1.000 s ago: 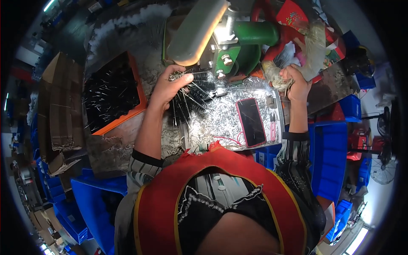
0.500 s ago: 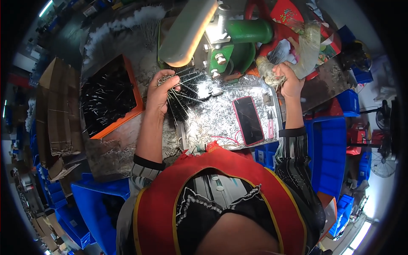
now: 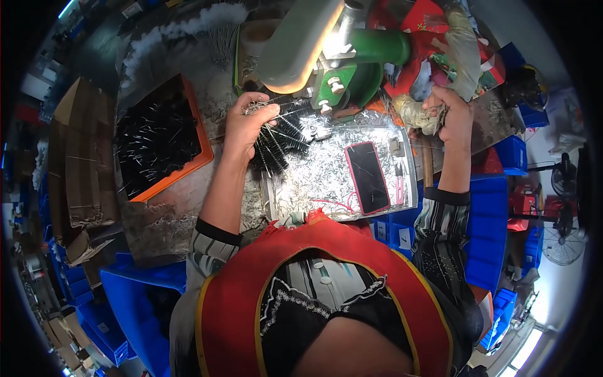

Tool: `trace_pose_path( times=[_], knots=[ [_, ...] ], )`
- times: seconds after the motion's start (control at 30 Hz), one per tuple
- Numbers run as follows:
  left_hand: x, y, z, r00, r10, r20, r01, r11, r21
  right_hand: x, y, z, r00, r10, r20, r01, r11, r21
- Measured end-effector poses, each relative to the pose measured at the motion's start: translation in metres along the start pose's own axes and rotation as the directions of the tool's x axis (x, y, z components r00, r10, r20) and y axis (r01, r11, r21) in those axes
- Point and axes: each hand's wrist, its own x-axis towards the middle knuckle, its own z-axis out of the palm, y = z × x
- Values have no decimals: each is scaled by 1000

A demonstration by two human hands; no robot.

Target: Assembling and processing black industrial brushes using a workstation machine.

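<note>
The head view looks down on a cluttered workbench. The left hand (image 3: 246, 122) is closed around a bunch of small black bottle brushes (image 3: 279, 141), gripping them at the twisted wire stems, with the bristle ends fanning out over the shiny metal tray (image 3: 314, 182). The bunch sits just in front of the green press machine (image 3: 339, 63). The right hand (image 3: 451, 113) is wrapped tight around the padded lever handle (image 3: 427, 113) of this machine.

I judge the brushes are light; the bristles are soft and springy, and the thin wire stems bend easily, so the stems are the proper place to take hold. A loose bunch could slip apart, so the grip should stay firm. More brushes lie in the orange tray (image 3: 160, 135) on the left. A phone (image 3: 367, 177) rests on the metal tray, well apart from both hands.
</note>
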Motion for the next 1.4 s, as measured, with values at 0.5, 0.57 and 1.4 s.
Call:
trace_pose_path(
  times=[0.5,0.57,1.4],
  knots=[
    [3,-13,7,981,42,-191,-59,994,-87,0,12,-3,997,-50,54,46,996,71],
    [3,-13,8,983,36,-177,-49,996,-73,0,31,-7,994,-91,62,81,987,140],
    [4,-4,-1,998,-11,-69,17,996,91,27,-51,-9,965,188,181,-155,971,-182]
  ],
)
